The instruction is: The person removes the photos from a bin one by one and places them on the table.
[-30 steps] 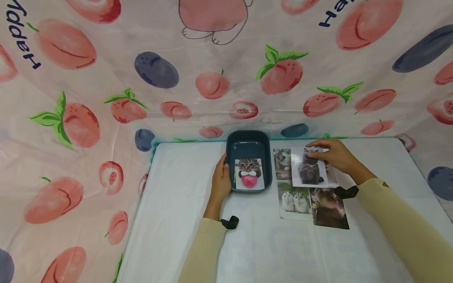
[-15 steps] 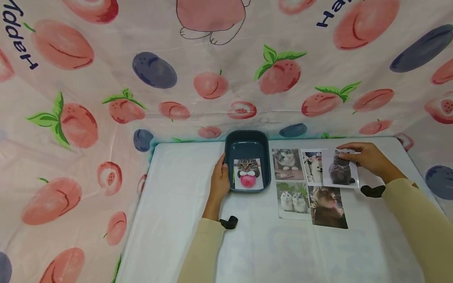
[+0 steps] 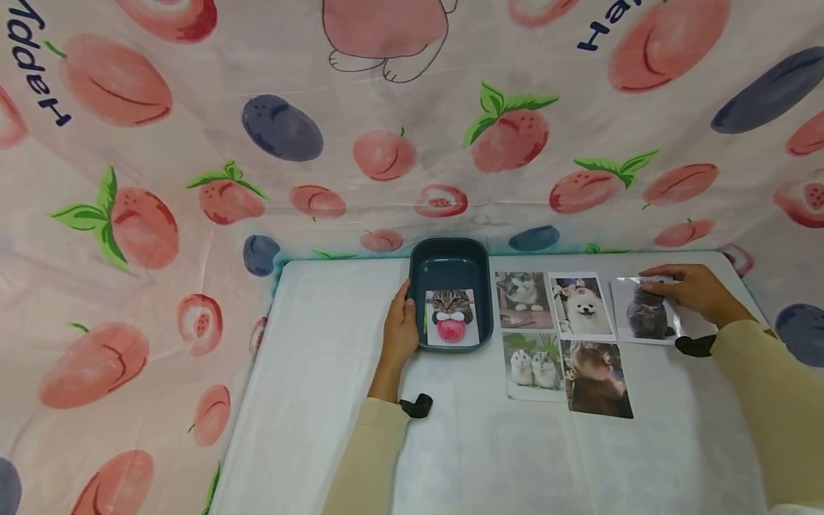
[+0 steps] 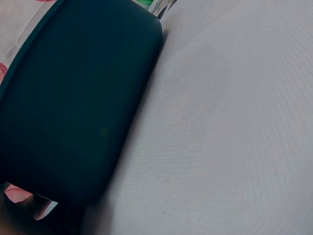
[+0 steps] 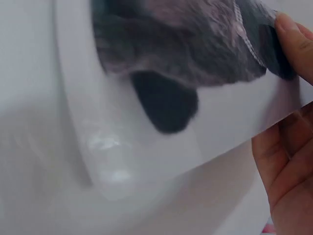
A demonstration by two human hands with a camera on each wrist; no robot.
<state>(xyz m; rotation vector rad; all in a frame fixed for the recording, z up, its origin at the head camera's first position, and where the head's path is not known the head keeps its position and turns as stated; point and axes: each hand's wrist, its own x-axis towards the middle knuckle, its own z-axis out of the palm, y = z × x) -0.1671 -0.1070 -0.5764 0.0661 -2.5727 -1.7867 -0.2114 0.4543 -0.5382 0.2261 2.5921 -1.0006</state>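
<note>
Gray-cat photo [image 3: 646, 315], just right of the dog photo [image 3: 584, 307] over the counter [image 3: 322, 393]: why pinched?

My right fingers [image 5: 271, 161] close on its edge, thumb above, likely for precision; my left fingers [image 3: 399, 300], curl indiscernible, touch the tray [image 3: 450, 270], presumably steadying it

the tray [image 3: 450, 273], a photo [image 3: 452, 319] inside, stands left of five cards [image 3: 582, 306]: three behind, two before.
</note>
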